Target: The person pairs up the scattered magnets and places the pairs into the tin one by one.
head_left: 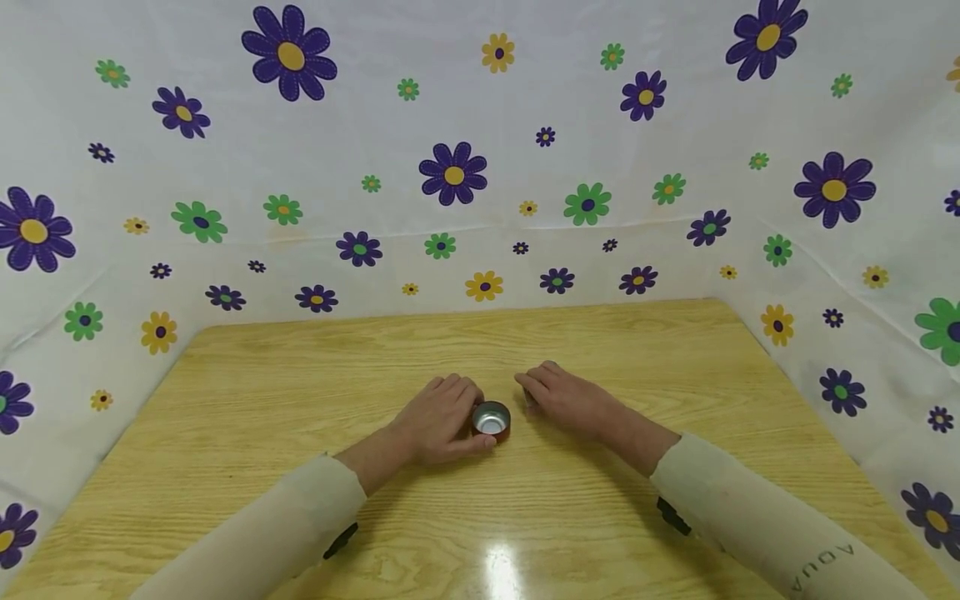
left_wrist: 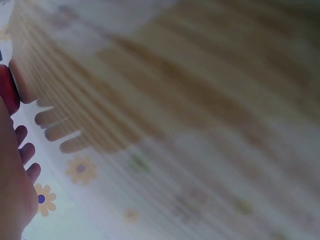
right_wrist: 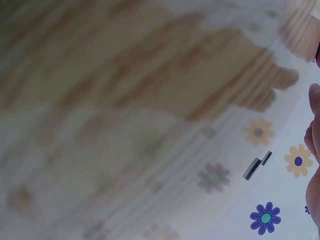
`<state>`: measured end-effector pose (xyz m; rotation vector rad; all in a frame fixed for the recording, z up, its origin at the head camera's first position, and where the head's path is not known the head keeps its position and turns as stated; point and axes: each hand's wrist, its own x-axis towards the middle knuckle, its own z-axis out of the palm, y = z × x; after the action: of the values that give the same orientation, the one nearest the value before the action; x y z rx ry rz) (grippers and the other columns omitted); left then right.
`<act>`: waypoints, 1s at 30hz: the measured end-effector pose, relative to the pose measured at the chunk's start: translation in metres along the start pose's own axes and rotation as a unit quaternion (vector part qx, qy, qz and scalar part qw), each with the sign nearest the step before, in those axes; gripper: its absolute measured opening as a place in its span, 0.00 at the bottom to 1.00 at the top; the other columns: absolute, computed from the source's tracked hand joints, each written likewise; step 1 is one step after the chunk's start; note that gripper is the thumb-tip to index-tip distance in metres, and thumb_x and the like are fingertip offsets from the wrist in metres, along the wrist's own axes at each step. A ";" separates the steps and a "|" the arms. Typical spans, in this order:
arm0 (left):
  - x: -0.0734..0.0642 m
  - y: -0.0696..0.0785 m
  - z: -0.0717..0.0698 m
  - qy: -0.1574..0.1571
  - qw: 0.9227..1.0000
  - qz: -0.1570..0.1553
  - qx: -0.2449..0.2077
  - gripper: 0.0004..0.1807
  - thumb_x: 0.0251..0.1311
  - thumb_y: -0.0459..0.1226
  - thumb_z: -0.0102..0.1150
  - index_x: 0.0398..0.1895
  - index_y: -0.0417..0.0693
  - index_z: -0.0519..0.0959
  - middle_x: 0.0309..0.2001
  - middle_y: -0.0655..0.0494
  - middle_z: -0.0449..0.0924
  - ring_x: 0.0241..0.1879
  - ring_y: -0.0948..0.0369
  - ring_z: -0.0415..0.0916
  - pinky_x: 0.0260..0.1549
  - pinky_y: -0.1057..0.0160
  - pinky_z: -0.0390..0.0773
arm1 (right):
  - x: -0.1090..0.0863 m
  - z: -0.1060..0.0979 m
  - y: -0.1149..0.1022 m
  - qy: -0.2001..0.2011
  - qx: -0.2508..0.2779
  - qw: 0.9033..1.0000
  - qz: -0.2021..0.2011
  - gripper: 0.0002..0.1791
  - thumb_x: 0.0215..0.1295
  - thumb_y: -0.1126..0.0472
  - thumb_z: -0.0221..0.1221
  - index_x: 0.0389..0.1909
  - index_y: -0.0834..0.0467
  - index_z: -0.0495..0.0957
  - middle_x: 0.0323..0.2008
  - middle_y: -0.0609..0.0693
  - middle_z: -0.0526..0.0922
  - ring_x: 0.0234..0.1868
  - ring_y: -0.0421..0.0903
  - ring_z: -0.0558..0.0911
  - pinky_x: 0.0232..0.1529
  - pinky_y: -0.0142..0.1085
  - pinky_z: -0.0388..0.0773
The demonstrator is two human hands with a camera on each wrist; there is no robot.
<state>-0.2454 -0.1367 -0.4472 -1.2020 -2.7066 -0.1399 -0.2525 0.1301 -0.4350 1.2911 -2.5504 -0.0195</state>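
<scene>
My left hand (head_left: 442,421) grips a small round tin (head_left: 491,422) with a red outside and a bare silvery inside, its thumb along the near side and fingers behind. The tin is upright on the wooden table, its open top facing up. At the left edge of the left wrist view, the red tin (left_wrist: 8,91) is partly cut off beside the hand (left_wrist: 15,175). To the right of the tin, my right hand (head_left: 566,400) has its fingers curled round a small greyish object (head_left: 530,399), mostly hidden. Only part of that hand (right_wrist: 313,135) enters the right wrist view.
The light wooden table (head_left: 337,350) has a glossy top that reflects a bright light near its front edge. A white cloth (head_left: 510,100) with purple, green and yellow flowers rises behind the table and along both sides.
</scene>
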 end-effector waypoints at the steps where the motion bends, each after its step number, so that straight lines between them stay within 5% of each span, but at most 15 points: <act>1: 0.000 0.000 0.000 0.001 1.000 0.002 -0.001 0.32 0.65 0.65 0.49 0.52 0.48 0.73 0.47 0.56 0.75 0.45 0.59 0.69 0.49 0.57 0.69 | 0.000 0.000 0.000 0.009 -0.011 1.000 -0.007 0.26 0.71 0.56 0.60 0.65 0.64 0.71 0.55 0.53 0.78 0.55 0.47 0.76 0.58 0.36 0.76; 11: 0.001 0.001 -0.002 0.013 1.000 0.015 -0.002 0.29 0.66 0.62 0.50 0.51 0.47 0.74 0.47 0.55 0.76 0.45 0.58 0.69 0.48 0.56 0.69 | 0.000 -0.001 0.004 0.073 -0.068 0.995 -0.022 0.27 0.61 0.49 0.69 0.58 0.57 0.79 0.49 0.49 0.83 0.50 0.46 0.79 0.51 0.39 0.77; 19: 0.001 0.001 0.001 0.004 1.000 0.005 -0.005 0.30 0.68 0.63 0.49 0.53 0.47 0.74 0.49 0.55 0.76 0.46 0.58 0.69 0.49 0.56 0.70 | 0.001 0.002 0.005 0.129 -0.034 0.989 -0.067 0.20 0.61 0.49 0.68 0.48 0.57 0.81 0.43 0.47 0.83 0.45 0.44 0.78 0.49 0.36 0.77; 30: 0.002 0.000 0.004 0.002 1.000 0.006 -0.005 0.30 0.68 0.62 0.51 0.54 0.46 0.74 0.50 0.54 0.76 0.48 0.58 0.70 0.52 0.55 0.72 | 0.004 0.001 0.001 0.156 0.006 0.979 -0.128 0.19 0.59 0.51 0.70 0.46 0.58 0.80 0.42 0.47 0.83 0.43 0.43 0.77 0.46 0.34 0.77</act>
<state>-0.2472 -0.1353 -0.4503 -1.2199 -2.6974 -0.1539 -0.2556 0.1275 -0.4349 1.4889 -2.1163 0.1362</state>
